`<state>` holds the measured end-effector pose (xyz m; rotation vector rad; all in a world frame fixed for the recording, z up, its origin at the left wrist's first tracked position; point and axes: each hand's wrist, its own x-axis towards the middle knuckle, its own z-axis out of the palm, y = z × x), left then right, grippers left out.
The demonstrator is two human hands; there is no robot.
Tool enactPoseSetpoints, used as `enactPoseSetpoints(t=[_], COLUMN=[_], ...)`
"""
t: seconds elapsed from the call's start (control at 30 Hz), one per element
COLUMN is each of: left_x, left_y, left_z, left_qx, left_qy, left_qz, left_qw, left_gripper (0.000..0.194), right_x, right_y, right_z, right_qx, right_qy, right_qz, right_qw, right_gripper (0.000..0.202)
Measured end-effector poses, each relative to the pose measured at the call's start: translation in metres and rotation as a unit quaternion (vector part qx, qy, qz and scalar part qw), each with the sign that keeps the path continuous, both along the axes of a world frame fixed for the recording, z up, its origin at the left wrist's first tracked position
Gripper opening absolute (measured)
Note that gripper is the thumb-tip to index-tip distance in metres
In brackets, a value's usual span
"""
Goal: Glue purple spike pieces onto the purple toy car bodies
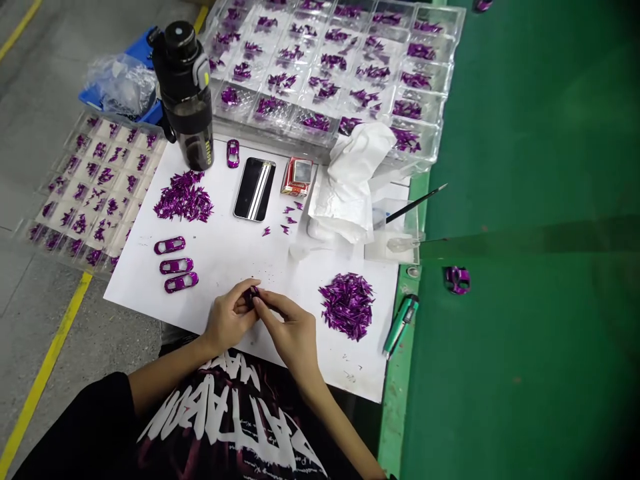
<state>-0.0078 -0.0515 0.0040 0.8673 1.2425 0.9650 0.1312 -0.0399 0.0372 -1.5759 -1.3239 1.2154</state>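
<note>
Both hands meet over the near edge of the white paper (240, 260). My left hand (231, 319) is closed around a small dark purple piece (253, 293), mostly hidden by the fingers. The thumb and forefinger of my right hand (293, 327) pinch the same piece from the other side. Three purple car bodies (176, 266) lie to the left of the hands. One heap of purple slivers (349, 305) is on the right, another (184, 198) at the upper left. Several small purple bits (288, 210) lie loose beyond the hands.
A black bottle (187, 100), a phone (255, 189), a red box (297, 177) and crumpled tissue (350, 187) stand beyond. Compartment trays (320, 120) fill the back and left. A green cutter (401, 327) lies right; one purple car (457, 280) is on the green surface (520, 347).
</note>
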Motion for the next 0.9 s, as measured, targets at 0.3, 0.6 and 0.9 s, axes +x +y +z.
enactPoseSetpoints(t=[0.3,0.6,0.9], left_x=[-0.015,-0.028,-0.014], left_y=[0.010,0.010,-0.001], left_z=[0.007,0.005,0.005], left_qx=[0.017,0.045,0.141], left_qy=[-0.058,-0.040,0.151], left_qz=[-0.105,-0.185,-0.112], left_qw=[0.993,0.981,0.972], left_gripper=[0.086,0.084,0.052], right_x=[0.015,0.016,0.059], right_y=[0.013,0.021,0.027], right_z=[0.005,0.010,0.031], right_qx=[0.037,-0.102,0.031], right_qy=[-0.028,-0.004,-0.095], right_qz=[0.061,0.162,0.057], right_qw=[0.997,0.981,0.993], right_gripper=[0.022,0.034,0.030])
